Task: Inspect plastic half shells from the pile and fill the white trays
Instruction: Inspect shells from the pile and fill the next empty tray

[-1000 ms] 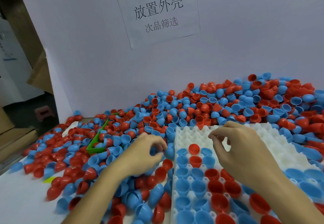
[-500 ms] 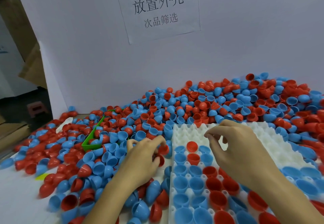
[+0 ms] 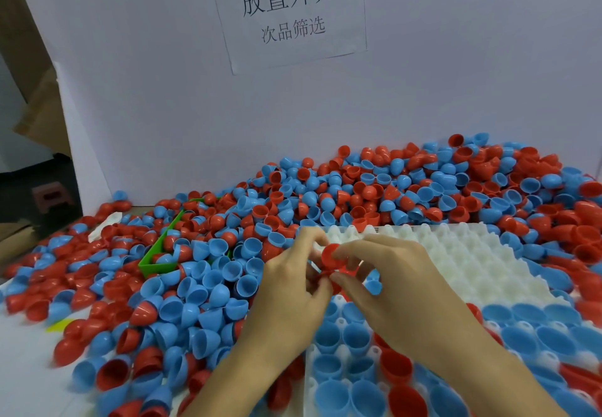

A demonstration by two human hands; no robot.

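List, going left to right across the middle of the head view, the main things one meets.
Green bin → left hand → red half shell held by both hands → right hand → empty part of the white tray.

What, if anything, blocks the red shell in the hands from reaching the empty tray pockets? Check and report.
Nothing visible does. The red half shell is pinched between the left hand and the right hand, right over the white tray. The empty pockets lie bare just behind and to the right of it; loose shells only ring the tray's edges.
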